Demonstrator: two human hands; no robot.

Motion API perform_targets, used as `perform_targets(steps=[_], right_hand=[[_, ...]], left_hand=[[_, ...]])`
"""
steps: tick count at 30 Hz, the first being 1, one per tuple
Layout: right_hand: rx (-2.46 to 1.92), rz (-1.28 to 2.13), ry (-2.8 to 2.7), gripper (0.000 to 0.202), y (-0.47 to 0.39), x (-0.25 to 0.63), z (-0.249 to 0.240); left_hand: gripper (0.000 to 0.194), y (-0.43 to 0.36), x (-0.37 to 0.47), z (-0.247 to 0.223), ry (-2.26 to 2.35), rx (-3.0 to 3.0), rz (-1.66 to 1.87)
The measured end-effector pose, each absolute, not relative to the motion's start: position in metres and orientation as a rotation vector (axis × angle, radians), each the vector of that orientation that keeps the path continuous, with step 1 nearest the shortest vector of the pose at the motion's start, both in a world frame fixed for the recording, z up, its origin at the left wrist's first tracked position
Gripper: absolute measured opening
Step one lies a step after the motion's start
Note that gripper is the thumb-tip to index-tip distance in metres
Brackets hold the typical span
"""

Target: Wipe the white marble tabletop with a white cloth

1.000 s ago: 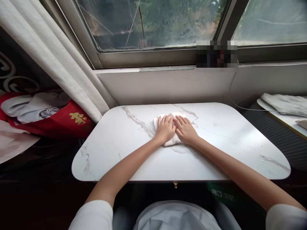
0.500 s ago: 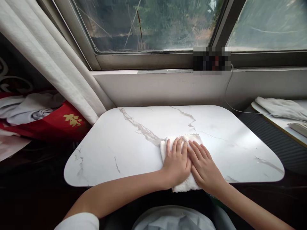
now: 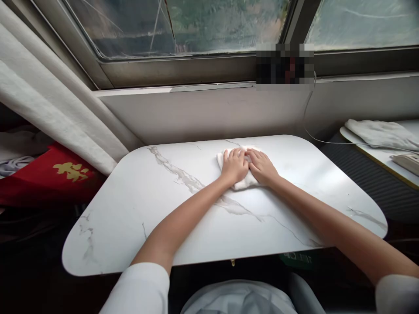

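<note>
A white cloth (image 3: 248,182) lies on a white marble-patterned tabletop (image 3: 124,209), close to its far edge. My left hand (image 3: 234,165) rests flat on the left part of the cloth, fingers stretched forward and a little apart. Beside it, my right hand (image 3: 262,166) presses on the cloth's right part, its fingers extended too. The two hands nearly touch at the index fingers and thumbs. Neither hand is wrapped round the cloth; both lie on top of it.
Behind the table are a wall and a window (image 3: 183,26). A curtain (image 3: 49,87) and a red cloth with gold print (image 3: 36,183) are at left. At right, another surface holds a folded white cloth (image 3: 382,133); a thin cable (image 3: 337,142) runs towards it.
Both hands and the cloth beneath them have moved forward, from the table's near edge to near its far edge. My arms are stretched out further, and the view has shifted slightly.
</note>
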State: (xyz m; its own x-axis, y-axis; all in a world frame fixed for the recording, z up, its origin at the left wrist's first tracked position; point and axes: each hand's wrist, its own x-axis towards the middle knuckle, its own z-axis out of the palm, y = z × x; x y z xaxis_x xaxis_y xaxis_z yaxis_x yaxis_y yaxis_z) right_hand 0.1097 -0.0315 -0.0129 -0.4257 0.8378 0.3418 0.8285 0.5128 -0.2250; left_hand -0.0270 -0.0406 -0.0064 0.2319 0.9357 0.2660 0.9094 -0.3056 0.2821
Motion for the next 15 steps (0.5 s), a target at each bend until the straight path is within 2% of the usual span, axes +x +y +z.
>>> perform_targets(steps=[7,15], right_hand=[[-1.381,0.042,-2.326,0.047,0.038,0.102,-0.013],[-1.375,-0.048,-2.374,0.051,0.064,0.106,-0.021]], left_hand=[[0.041,0.026,-0.029,-0.004,1.859,2.356,0.620],[0.043,0.042,-0.025,-0.006,1.926,2.319,0.627]])
